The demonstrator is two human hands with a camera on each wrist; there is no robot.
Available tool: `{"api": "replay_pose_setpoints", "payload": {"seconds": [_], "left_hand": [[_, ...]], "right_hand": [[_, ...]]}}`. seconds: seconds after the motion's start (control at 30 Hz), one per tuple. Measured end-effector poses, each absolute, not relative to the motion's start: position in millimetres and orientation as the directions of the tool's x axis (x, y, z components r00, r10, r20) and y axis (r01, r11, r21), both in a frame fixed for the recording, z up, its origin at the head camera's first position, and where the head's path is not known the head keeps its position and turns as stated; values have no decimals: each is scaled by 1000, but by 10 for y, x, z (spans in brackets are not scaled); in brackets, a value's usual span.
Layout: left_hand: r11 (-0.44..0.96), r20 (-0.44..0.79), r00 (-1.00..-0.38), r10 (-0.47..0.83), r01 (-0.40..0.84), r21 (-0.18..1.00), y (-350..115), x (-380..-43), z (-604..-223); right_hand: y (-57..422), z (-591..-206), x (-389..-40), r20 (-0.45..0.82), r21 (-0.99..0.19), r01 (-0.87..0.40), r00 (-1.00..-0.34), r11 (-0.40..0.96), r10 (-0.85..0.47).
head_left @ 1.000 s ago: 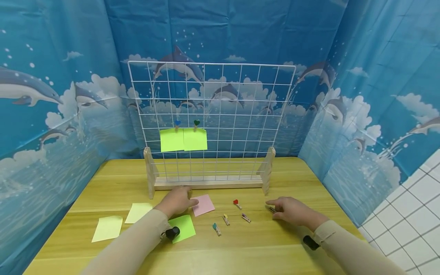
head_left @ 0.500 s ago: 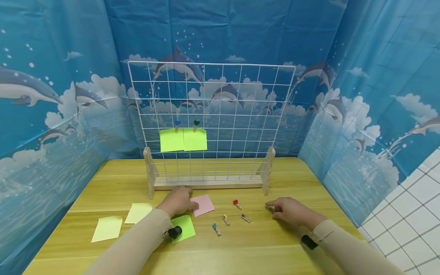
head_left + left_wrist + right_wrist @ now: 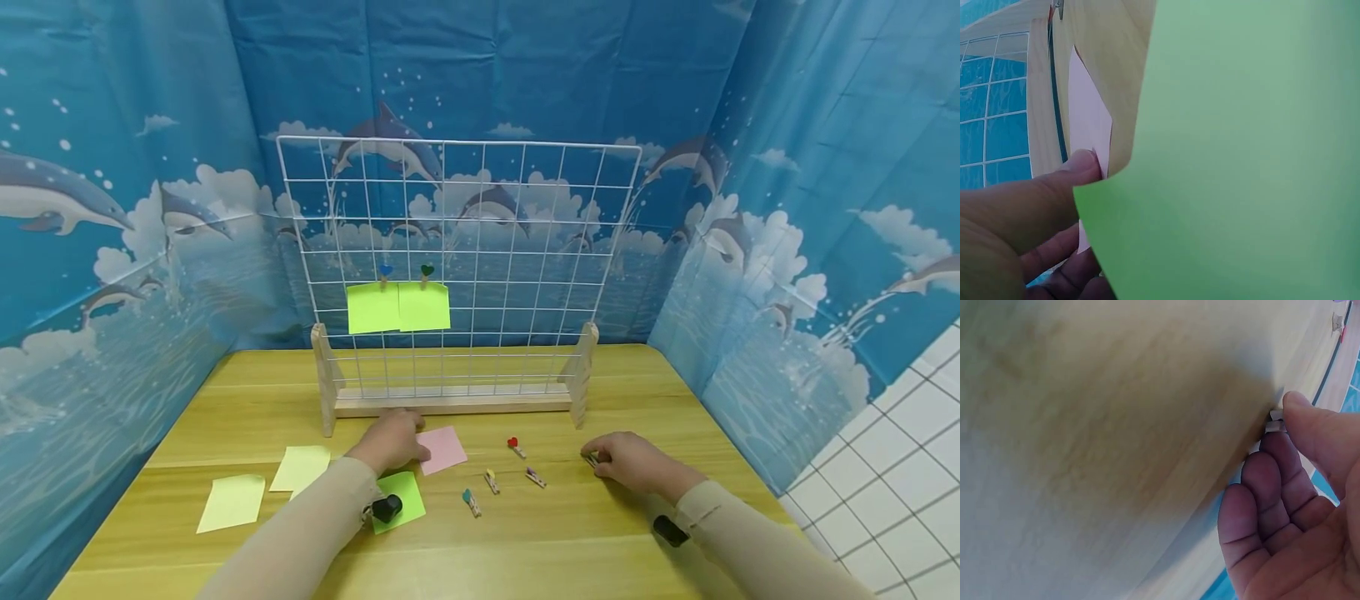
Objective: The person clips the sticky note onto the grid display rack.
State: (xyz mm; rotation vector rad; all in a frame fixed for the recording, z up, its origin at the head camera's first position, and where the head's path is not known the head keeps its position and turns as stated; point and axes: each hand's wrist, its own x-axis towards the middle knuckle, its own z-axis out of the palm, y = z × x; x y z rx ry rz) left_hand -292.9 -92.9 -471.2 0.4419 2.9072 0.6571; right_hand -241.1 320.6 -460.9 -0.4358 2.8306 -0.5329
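My left hand (image 3: 392,440) is at the pink sticky note (image 3: 442,450), just in front of the rack's base. In the left wrist view the thumb (image 3: 1082,164) lies on one face of the note, with fingers at its lower edge. A green sticky note (image 3: 400,502) lies under the left wrist and fills much of that wrist's view. On the right, my right hand (image 3: 632,461) pinches a small wooden clothespin (image 3: 1276,426) between thumb and index finger, low over the table. Most of that clothespin is hidden by the fingers.
A white wire grid rack (image 3: 525,250) on wooden feet stands at the back, with two green notes (image 3: 372,308) clipped on it. Clothespins with red (image 3: 516,447), yellow (image 3: 491,481), purple (image 3: 536,477) and teal (image 3: 471,502) tops lie between the hands. Pale yellow notes (image 3: 231,502) lie at left.
My right fingers have drawn together on the clothespin, the index finger now more bent. The left thumb has shifted slightly at the pink note's edge.
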Motion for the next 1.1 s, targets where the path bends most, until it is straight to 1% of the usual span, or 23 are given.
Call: {"api": "replay_pose_setpoints", "payload": {"seconds": [0.2,0.57,0.73,1.1], "left_hand": [[859,-87,-952,294,223,461,-902,-2922,-4714],[863,-90,-950,298,229,450,-875,-2880,-4669],[865,-86,-951,296,229,446,-885,-2863,-4673],[861,-86,-956,279,210,463,-894,-2856,-4669]], "right_hand": [[3198,-4623,-2432,-188,-414,-183,-941,892,-280],[3207,-4651,-2438,-207,-454,-128,-947,882,-244],[3185,-4642,-2428,-209,-455,-110,-951,884,-226],[3152,-4612,-2409,-199,-454,-116,-953,883,-228]]}}
